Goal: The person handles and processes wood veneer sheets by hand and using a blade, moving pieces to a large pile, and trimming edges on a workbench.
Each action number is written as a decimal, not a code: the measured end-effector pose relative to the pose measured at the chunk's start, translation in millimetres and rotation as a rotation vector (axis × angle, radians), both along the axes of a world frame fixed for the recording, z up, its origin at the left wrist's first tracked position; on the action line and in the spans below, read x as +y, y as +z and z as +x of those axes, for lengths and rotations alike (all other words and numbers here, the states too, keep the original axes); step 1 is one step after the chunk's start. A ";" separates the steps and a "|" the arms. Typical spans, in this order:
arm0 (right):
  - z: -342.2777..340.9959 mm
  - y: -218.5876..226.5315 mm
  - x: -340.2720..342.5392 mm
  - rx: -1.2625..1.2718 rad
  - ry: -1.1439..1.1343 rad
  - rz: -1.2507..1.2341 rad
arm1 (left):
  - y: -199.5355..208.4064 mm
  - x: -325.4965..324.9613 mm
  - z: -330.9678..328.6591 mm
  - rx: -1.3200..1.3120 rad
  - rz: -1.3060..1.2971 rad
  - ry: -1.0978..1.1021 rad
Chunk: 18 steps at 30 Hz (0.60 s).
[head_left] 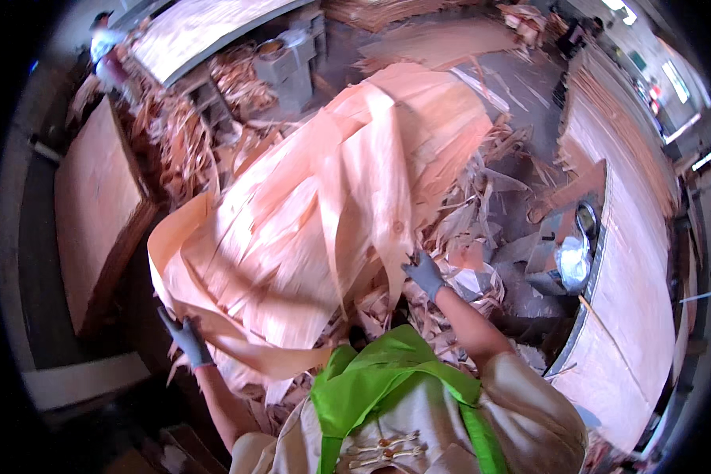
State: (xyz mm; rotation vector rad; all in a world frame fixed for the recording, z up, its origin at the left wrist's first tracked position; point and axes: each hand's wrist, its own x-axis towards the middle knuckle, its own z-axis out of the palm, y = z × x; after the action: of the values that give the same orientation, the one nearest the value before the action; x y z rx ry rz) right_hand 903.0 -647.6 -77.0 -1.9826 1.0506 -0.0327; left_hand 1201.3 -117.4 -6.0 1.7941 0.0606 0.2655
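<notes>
Nearest the camera, the person's green vest (387, 379) fills the lower edge, with both forearms rising from it. The left hand (183, 336), in a grey glove, is closed on the lower left edge of a large veneer sheet (324, 213). The right hand (426, 272), gloved likewise, pinches the sheet's right edge beside a hanging split strip.

The sheet is held up in front of the body, over loose veneer scraps (466, 237) on the floor. It is thin, pale orange and torn into long strips along the grain.

Judgement: the grips should stay spread wide and level, supporting across the grain, since the splits look apt to run further if one side sags.

The sheet's long axis runs from lower left to upper right, its far end pointing away toward the upper right.

Beyond lie a veneer stack (95, 213) at left, a broad stack (640, 261) at right, and another person (107, 51) at far left.
</notes>
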 end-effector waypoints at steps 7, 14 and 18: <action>69.2 -78.4 -53.9 -0.096 -0.258 -0.111 | 60.9 -128.1 -2.1 0.066 0.285 -0.470; 127.5 0.6 -15.0 -0.380 0.016 0.044 | 19.1 -316.0 -89.9 0.111 0.581 -0.953; 155.5 112.1 3.3 -0.600 0.584 0.078 | -3.2 -361.5 -101.8 0.363 -0.002 -0.826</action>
State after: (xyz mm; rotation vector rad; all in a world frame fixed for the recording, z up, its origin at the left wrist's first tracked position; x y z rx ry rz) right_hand 1058.5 -644.2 35.1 -1.9527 0.0793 -0.2474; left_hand 1099.5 -478.9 -9.2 1.6977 -0.4156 -0.6469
